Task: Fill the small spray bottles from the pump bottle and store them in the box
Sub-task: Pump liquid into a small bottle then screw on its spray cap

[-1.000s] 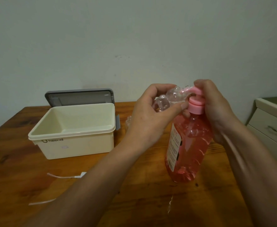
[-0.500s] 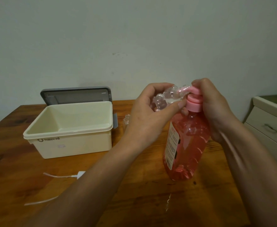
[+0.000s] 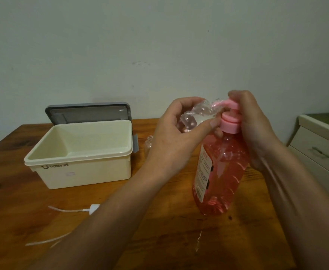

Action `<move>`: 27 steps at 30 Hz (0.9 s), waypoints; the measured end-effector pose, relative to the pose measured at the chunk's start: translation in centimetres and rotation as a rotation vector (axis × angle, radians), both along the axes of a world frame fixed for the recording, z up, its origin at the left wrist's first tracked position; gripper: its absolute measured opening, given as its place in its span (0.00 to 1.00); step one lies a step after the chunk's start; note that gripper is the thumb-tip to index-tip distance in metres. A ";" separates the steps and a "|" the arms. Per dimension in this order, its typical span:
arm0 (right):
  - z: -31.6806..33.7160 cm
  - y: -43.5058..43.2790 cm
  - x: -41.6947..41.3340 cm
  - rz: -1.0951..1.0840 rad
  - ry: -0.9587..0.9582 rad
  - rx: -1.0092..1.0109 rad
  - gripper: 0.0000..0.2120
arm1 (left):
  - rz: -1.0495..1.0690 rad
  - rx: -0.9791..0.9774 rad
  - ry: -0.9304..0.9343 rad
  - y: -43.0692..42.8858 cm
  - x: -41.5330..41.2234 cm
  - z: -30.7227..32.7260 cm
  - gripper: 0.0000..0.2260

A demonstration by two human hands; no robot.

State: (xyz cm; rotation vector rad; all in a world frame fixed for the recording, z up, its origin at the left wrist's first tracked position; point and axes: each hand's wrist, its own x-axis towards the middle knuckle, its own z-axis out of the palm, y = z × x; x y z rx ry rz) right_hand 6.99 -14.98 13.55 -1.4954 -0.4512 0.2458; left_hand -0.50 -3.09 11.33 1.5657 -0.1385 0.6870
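Head view looks down on a wooden desk point(image 3: 159, 240) set against a pale wall. The pump bottle point(image 3: 220, 172), clear plastic filled with pink liquid, stands toward the right edge of the desk with its base on the wood. A white label point(image 3: 204, 172) with red print runs down its side, but the print is too small to read.

The right hand point(image 3: 257, 129) is wrapped around the neck from behind, with its fingers curled over the top of the pink pump head point(image 3: 230, 121). The left hand point(image 3: 171, 141) grips a small spray bottle point(image 3: 196, 115) of clear plastic. It holds the bottle tilted, with the mouth up against the pump spout and the thumb pressed along its underside.

A cream box point(image 3: 82, 170) sits toward the rear left corner of the desk, its grey lid point(image 3: 87, 112) standing open behind it. On the box's front wall are a small smiling mark and a dark word that seems to begin "happy"; the rest is unclear.

A second small bottle point(image 3: 149, 146), clear and uncapped, stands upright between the box and the left wrist. Near the front left of the desk lies a white spray cap point(image 3: 94, 209) with its thin tube attached, and a loose white tube point(image 3: 46, 242) lies closer to the front edge. A pale drawer unit point(image 3: 319, 145) stands beyond the right edge of the desk.
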 end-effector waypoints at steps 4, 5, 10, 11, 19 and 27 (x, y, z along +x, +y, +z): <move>0.0 0.0 0.0 0.011 0.020 -0.005 0.27 | 0.006 0.022 -0.013 0.1 -0.1 0.3 0.17; 0.0 0.1 0.1 0.004 0.007 -0.004 0.27 | 0.004 0.018 -0.010 0.2 -0.1 0.2 0.17; 0.0 0.1 0.1 -0.034 0.012 0.018 0.27 | -0.009 -0.002 0.006 0.1 0.0 -0.2 0.16; 0.0 0.1 0.0 -0.017 0.017 0.016 0.27 | -0.010 -0.009 0.003 0.0 0.0 -0.1 0.17; 0.0 0.2 0.0 -0.030 -0.012 0.009 0.28 | -0.009 0.000 0.000 0.1 -0.1 0.0 0.16; 0.0 0.0 0.0 0.006 0.019 0.002 0.29 | 0.005 0.017 -0.015 0.1 -0.1 0.2 0.17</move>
